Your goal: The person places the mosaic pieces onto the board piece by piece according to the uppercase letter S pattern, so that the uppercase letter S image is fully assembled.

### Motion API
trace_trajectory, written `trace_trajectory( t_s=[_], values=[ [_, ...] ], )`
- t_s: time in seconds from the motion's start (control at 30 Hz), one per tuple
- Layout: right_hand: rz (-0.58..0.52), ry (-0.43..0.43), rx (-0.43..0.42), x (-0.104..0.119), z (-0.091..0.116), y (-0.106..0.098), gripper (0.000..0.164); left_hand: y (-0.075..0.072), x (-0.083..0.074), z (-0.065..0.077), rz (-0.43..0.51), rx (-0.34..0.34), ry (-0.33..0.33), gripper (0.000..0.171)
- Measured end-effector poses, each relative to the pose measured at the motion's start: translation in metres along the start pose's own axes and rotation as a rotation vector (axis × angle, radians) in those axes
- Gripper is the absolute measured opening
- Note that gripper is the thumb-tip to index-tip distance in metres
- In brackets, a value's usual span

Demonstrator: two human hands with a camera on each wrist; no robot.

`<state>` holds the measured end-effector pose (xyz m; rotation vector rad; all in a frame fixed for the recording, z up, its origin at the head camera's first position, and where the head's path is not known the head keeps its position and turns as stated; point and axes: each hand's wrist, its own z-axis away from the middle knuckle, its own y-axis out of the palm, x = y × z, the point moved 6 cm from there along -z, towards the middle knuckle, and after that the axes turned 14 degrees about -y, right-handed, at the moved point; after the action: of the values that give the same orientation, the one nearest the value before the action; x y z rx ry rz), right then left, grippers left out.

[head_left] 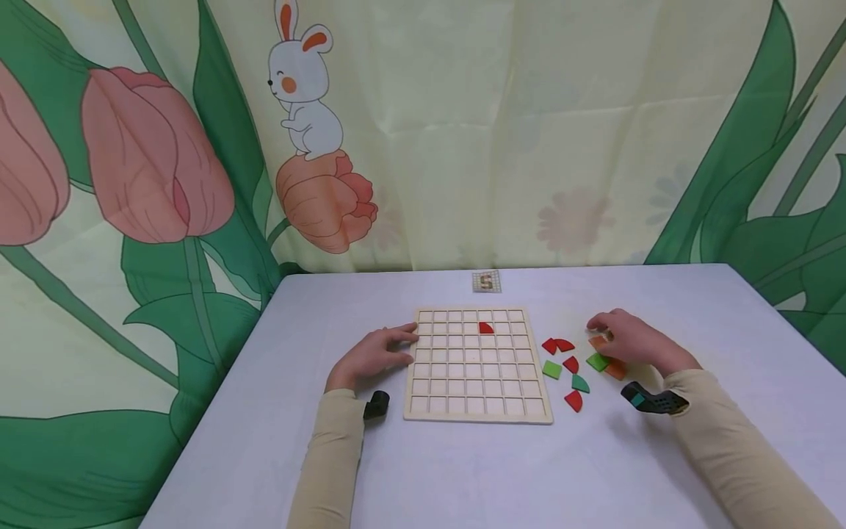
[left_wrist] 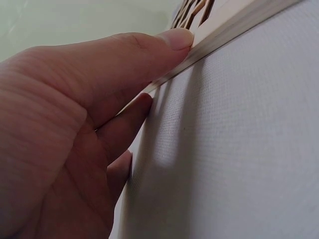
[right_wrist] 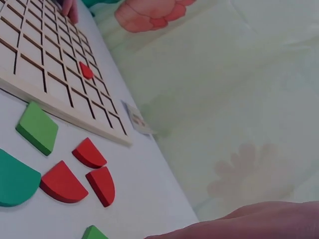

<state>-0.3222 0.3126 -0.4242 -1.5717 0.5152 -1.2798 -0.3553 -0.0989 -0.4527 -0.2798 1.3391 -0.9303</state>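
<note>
A square wooden grid board lies on the table, with one red quarter-circle piece in a cell of an upper row. At the board's left side is my left hand, its fingers extended and spread; the thumb touches the frame's edge. My right hand arches low over loose pieces to the right of the board. An orange piece shows by its fingertips; I cannot tell whether they pinch it. Under the palm are a light green piece and another orange piece.
Between the board and my right hand lie several red quarter-circles, a light green square and a dark green quarter-circle. Behind the board is a small patterned card. A printed curtain hangs along the table's far edge.
</note>
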Motion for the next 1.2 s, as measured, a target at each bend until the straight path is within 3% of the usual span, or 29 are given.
trace_trajectory(
  t_s=[0.13,0.3,0.53,0.77,0.93,1.2],
  values=[
    [0.009,0.010,0.015,-0.004,0.002,-0.002,0.033,0.001,-0.001,-0.001,-0.002,0.000,-0.010,0.044],
    [-0.002,-0.057,-0.023,0.004,-0.003,-0.001,0.031,0.001,-0.001,-0.001,-0.008,-0.007,0.000,0.044],
    [-0.054,0.023,-0.086,-0.006,-0.008,0.003,0.043,0.001,0.000,-0.001,-0.037,-0.021,0.014,0.044],
    [-0.046,0.027,-0.120,-0.010,-0.006,0.003,0.048,0.001,-0.001,-0.001,-0.033,-0.016,-0.003,0.044],
    [-0.034,-0.018,-0.130,-0.010,-0.005,0.004,0.038,0.001,-0.002,0.000,-0.038,-0.021,-0.013,0.044],
    [-0.002,-0.057,-0.159,-0.001,-0.011,0.001,0.037,0.000,-0.002,0.002,-0.028,-0.020,-0.016,0.044]
  ],
)
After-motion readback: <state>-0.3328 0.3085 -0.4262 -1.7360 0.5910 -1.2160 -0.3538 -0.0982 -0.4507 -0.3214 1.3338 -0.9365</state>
